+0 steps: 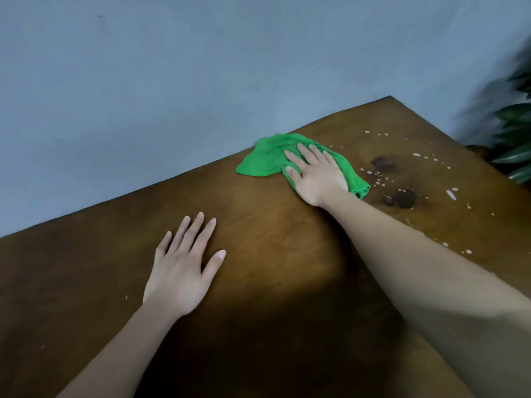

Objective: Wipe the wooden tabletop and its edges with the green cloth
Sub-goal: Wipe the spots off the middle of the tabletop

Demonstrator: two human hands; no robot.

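Note:
A brown wooden tabletop (273, 248) fills the lower part of the head view. A crumpled green cloth (263, 160) lies on it close to the far edge. My right hand (316, 173) presses flat on the cloth with straight fingers, covering its right half. My left hand (184, 268) rests flat on the bare wood, nearer to me and left of the cloth, fingers spread. White specks (416, 154) and dark stains (403, 198) mark the wood to the right of the cloth.
A blue-grey wall (172, 81) stands right behind the table's far edge. Dark green plant leaves (514, 139) reach in past the table's far right corner.

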